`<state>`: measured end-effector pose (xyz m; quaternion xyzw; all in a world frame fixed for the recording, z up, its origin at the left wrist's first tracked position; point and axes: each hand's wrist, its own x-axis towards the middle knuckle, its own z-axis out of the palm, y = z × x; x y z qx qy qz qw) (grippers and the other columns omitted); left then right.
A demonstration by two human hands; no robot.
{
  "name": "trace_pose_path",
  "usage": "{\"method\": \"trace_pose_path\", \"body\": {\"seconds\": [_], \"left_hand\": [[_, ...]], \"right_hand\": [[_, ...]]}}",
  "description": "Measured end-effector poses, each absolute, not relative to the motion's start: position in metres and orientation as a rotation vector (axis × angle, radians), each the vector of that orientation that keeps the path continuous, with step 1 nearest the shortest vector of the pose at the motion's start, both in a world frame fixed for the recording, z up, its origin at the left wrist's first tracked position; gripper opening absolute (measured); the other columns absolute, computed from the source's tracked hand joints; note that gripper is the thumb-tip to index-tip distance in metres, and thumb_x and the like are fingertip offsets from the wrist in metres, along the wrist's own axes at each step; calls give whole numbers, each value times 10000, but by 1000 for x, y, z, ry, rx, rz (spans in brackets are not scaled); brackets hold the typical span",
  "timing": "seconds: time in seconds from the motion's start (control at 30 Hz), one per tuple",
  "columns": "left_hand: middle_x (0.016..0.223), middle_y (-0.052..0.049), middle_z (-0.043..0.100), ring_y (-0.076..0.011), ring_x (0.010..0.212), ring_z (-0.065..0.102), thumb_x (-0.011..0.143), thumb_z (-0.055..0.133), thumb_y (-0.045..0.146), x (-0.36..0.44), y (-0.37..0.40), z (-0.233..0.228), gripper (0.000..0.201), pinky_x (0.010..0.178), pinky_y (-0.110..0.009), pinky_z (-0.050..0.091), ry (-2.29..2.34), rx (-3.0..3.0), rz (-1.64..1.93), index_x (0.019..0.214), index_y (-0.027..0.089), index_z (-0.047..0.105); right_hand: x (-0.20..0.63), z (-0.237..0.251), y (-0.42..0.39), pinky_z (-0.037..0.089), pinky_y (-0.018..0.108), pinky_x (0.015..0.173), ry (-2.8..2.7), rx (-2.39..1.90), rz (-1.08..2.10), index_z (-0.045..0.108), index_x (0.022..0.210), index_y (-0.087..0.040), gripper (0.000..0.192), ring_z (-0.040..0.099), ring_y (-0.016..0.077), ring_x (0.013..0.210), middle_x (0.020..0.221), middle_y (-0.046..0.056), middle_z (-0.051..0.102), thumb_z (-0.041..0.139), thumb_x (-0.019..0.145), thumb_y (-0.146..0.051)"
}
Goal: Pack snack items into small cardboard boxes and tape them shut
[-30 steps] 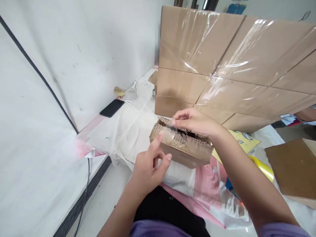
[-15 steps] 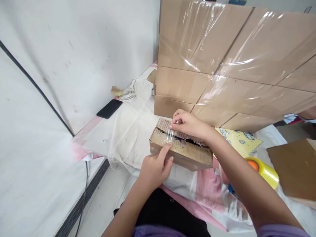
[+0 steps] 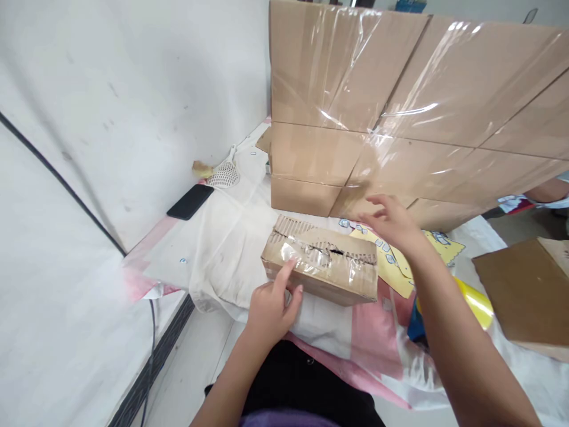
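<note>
A small corrugated cardboard box (image 3: 324, 267) lies on a white and pink cloth (image 3: 231, 237), its torn top seam covered by clear tape. My left hand (image 3: 271, 305) rests against the box's near left side, the index finger pressing on the tape at the top edge. Fingers spread, my right hand (image 3: 391, 222) hovers above and to the right of the box and holds nothing. A yellow printed sheet (image 3: 400, 261) lies under that hand.
A tall stack of cardboard boxes wrapped in clear film (image 3: 400, 112) stands right behind. A black phone (image 3: 190, 201) and a white slotted scoop (image 3: 222, 173) lie by the wall. A yellow tape roll (image 3: 475, 302) and a brown board (image 3: 524, 296) sit at the right.
My right hand has let go of the tape on the box top and lifted away to the right. The left index finger stays pressed on the tape.
</note>
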<state>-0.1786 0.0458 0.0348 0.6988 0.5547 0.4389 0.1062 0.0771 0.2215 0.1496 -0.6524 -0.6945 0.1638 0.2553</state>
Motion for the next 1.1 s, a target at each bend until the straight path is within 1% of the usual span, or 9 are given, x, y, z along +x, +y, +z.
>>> {"method": "trace_pose_path", "body": {"seconds": [0.23, 0.4, 0.5, 0.6, 0.7, 0.77, 0.83, 0.93, 1.1], "left_hand": [[697, 62, 533, -115, 589, 552, 945, 625, 297, -215, 65, 10, 393, 655, -260, 496, 1827, 1537, 1938, 1296, 137, 550], [680, 54, 534, -133, 584, 514, 941, 566, 386, -225, 90, -8, 412, 584, -258, 431, 1717, 1127, 1820, 1276, 147, 562], [643, 58, 511, -142, 578, 497, 922, 546, 384, -227, 97, -10, 368, 594, -271, 425, 1758, 978, 1694, 1215, 169, 608], [629, 54, 505, -157, 574, 481, 877, 560, 349, -228, 98, -8, 335, 577, -282, 410, 1798, 994, 1641, 1157, 174, 613], [653, 44, 526, -165, 582, 486, 826, 577, 325, -228, 99, -7, 304, 574, -293, 412, 1831, 1032, 1609, 1087, 172, 608], [677, 35, 546, -167, 599, 501, 805, 594, 323, -229, 99, -8, 266, 584, -295, 417, 1855, 1042, 1580, 1025, 175, 612], [677, 34, 548, -167, 611, 504, 785, 607, 312, -229, 99, -8, 213, 589, -292, 413, 1869, 1066, 1541, 954, 182, 614], [692, 32, 557, -164, 628, 505, 776, 602, 292, -231, 99, -10, 146, 585, -282, 391, 1867, 1103, 1501, 881, 191, 608], [689, 24, 567, -171, 645, 521, 788, 597, 266, -236, 99, -15, 87, 611, -288, 399, 1893, 1150, 1437, 842, 198, 606]], "right_hand": [[194, 132, 137, 556, 424, 809, -1621, -1969, 604, 702, 1081, -235, 485, 690, 299, 959, 1105, 119, 736, 656, 754, -591], [215, 134, 112, 545, 447, 840, -1589, -1950, 228, 706, 1059, -252, 401, 691, 297, 961, 1112, 85, 743, 629, 813, -559], [219, 143, 131, 543, 445, 878, -1749, -1956, 282, 709, 1037, -251, 358, 695, 303, 996, 1080, 84, 752, 583, 858, -534], [221, 145, 154, 503, 549, 995, -1906, -2280, 303, 694, 1128, -246, 409, 642, 384, 1180, 1228, 117, 723, 539, 892, -540], [227, 137, 159, 478, 634, 1018, -1858, -2663, 300, 616, 1350, -219, 655, 554, 482, 1306, 1429, 184, 616, 590, 856, -649], [235, 132, 150, 533, 544, 988, -1842, -2702, 494, 600, 1389, -202, 704, 606, 435, 1266, 1428, 189, 621, 594, 854, -660], [247, 130, 137, 572, 440, 951, -1833, -2649, 721, 616, 1377, -214, 631, 667, 356, 1196, 1369, 152, 671, 589, 869, -586], [273, 131, 122, 590, 392, 956, -1885, -2529, 969, 674, 1312, -264, 535, 685, 318, 1177, 1331, 91, 702, 634, 831, -495], [325, 132, 133, 610, 432, 948, -1980, -2558, 853, 759, 1076, -282, 314, 697, 341, 1159, 1279, 82, 732, 655, 814, -419]]}}
